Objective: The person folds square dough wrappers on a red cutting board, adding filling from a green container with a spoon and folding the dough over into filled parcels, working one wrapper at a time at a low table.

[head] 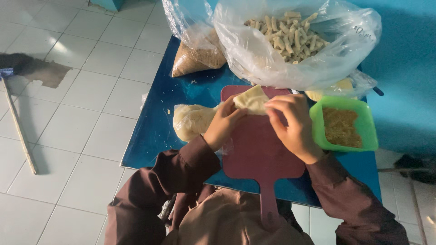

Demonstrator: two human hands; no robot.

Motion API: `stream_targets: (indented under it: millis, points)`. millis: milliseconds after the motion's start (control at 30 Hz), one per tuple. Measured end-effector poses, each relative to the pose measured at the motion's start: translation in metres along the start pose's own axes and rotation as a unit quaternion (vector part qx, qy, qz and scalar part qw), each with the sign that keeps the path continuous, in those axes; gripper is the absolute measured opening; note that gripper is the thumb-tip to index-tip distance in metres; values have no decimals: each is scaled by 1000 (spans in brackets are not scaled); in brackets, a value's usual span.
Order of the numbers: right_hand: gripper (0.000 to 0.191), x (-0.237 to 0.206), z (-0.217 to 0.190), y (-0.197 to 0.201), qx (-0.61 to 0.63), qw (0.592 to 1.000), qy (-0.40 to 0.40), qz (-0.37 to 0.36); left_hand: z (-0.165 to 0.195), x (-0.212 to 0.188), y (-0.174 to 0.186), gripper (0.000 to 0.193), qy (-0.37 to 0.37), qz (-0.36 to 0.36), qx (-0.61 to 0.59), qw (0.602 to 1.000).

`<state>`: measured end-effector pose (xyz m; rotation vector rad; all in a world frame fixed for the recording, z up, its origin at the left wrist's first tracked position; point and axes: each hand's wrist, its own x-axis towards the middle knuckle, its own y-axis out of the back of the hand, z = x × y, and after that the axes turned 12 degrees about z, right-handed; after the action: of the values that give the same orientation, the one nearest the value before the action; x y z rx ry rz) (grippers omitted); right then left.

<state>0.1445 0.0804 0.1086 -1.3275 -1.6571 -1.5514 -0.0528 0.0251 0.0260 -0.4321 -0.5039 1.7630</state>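
Floor (68, 113) is pale tile, one patch broken out at far left, a stick (18, 127) lying across it; blue wall on the right. Bench (154, 131) is a small blue top, crowded. On it: big clear bag (345, 50) of rolled pieces at the back, smaller bag (197, 56) of crumbs to its left, green tub (370, 131) of crumbs on the right, dark red paddle board (259, 154) in the middle, dough bag (190, 120) just left of the board. I read the step as folding: a pale wrapper (252, 100) sits at the board's top edge, both hands on it. Left hand (222, 124) grip pinches its left side; right hand (293, 124) grip is curled over its right edge, fingers closed down. Next move, I'd judge, needs even pressure so the wrapper doesn't tear.
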Motion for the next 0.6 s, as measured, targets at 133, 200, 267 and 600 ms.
stream_targets:
  millis: [133, 200, 267, 600]
  points:
    - [29, 5, -9, -5, 20, 999, -2, -38, -3, -1, 0, 44, -63, -33, 70, 995]
    - [28, 3, -9, -7, 13, 999, -11, -36, -6, -1, -1, 46, -98, -36, 107, 989]
    - [24, 1, -7, -8, 10, 999, -21, -34, -9, 0, -2, 47, -106, -46, 109, 987]
    - [23, 3, -4, -4, 21, 999, -10, -46, -15, 2, 5, 46, -95, -28, 152, 983]
